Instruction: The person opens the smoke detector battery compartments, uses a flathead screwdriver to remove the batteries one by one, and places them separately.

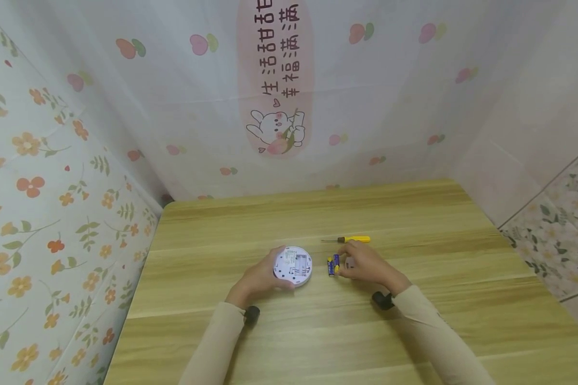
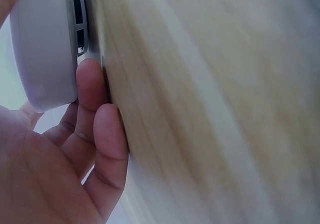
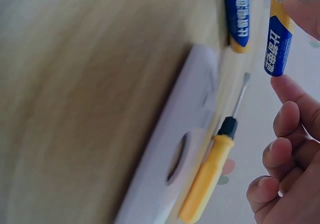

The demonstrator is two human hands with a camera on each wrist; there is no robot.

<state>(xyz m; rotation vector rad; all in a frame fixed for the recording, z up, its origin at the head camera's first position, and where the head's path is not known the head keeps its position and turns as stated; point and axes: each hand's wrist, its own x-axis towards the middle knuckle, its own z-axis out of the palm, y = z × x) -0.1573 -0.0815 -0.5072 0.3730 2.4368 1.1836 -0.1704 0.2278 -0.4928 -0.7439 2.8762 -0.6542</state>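
My left hand [image 1: 259, 277] grips a round white smoke alarm [image 1: 284, 271] by its side, its back turned up and the battery bay [image 1: 301, 264] uncovered. Black vent slots show on its underside in the left wrist view, close to the table. Between thumb and index finger, my right hand [image 1: 366, 266] pinches a blue and yellow AA battery [image 3: 279, 41] by its two ends. A second battery [image 3: 237, 16] of the same kind is on the table just beside it. Under the right hand lies a white plastic piece [image 3: 167, 134] with an oval hole, partly hidden in the head view.
A screwdriver [image 1: 356, 239] with a yellow handle lies beyond the right hand, its tip pointing left. The wood-grain table [image 1: 197, 246] reaches back to a printed curtain [image 1: 173, 107], and flowered cloth [image 1: 53, 214] hangs along the left side.
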